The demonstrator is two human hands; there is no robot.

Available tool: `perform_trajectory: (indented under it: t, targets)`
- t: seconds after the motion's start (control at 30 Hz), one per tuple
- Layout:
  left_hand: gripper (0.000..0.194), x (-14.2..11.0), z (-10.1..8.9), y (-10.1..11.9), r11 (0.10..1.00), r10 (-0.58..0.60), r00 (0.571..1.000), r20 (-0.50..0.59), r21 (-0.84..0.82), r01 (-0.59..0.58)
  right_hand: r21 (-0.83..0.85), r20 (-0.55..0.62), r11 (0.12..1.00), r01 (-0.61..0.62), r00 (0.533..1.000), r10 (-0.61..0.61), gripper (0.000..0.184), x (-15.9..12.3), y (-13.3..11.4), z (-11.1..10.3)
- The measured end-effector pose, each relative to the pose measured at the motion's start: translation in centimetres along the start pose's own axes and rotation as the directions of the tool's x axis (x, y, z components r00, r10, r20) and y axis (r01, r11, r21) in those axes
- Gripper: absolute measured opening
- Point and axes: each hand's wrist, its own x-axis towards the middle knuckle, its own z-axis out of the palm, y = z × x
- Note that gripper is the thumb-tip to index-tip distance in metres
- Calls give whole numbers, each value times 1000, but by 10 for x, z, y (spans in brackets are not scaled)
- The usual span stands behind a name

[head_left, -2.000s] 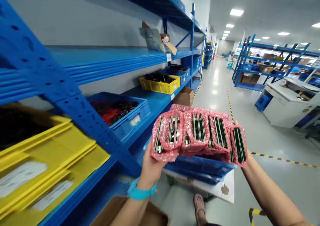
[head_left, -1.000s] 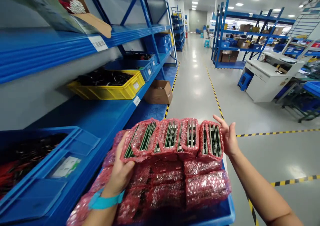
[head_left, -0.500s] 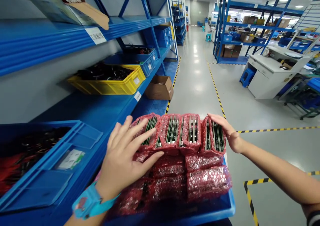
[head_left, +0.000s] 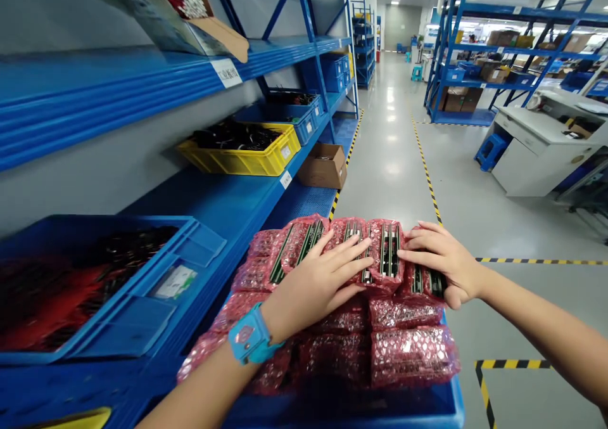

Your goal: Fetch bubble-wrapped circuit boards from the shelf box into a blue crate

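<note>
1. Overall, a long warehouse aisle runs away from the viewer, its polished grey floor (head_left: 389, 137) marked on the right by yellow-and-black tape (head_left: 536, 261).
2. Left: a blue steel shelving rack (head_left: 304, 11) lines the aisle. It carries a blue crate (head_left: 199, 242) of dark and red parts, too blurred to identify, and beyond that a yellow crate (head_left: 247, 166) and a cardboard box (head_left: 323, 169).
3. Far right: a second blue rack (head_left: 456, 42) holds cartons. Nearer stands a white desk with a tabletop (head_left: 536, 121) and, beside it, a blue stool (head_left: 491, 150).
4. Near centre: a blue tray (head_left: 456, 403) sits just beside the shelf, heaped with pink bubble-wrap packs (head_left: 413, 356) of green circuit boards (head_left: 387, 251), one layer stacked on another.
5. Left hand (head_left: 316, 286): palm down on the top packs, grip spread, pinching nothing. A teal wristband (head_left: 249, 334) circles the wrist.
6. Right hand (head_left: 439, 264): flat on the top packs at their right end, grip likewise open and pressing down.
7. Change: the two hands have closed in toward each other across the top layer, and their fingertips now lie near one another.
</note>
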Motion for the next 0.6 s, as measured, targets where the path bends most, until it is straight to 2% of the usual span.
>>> perform_trajectory:
  t: [0.13,0.23,0.37,0.6]
  targets:
    - [36,-2,1,1,1000,-2,1000,-17,7,2,-12,-9,999,36,999,-36,83,2,1,-1]
    - [41,-1,2,9,999,-52,985,-164,-19,49,16,-41,999,43,998,-42,79,1,4,1]
    - [38,1,9,26,984,-177,931,-320,-50,170,76,-66,995,65,996,-60,76,-5,8,6]
    - [30,10,26,52,927,-376,798,-470,-205,315,41,-86,997,65,994,-62,69,-7,7,8]
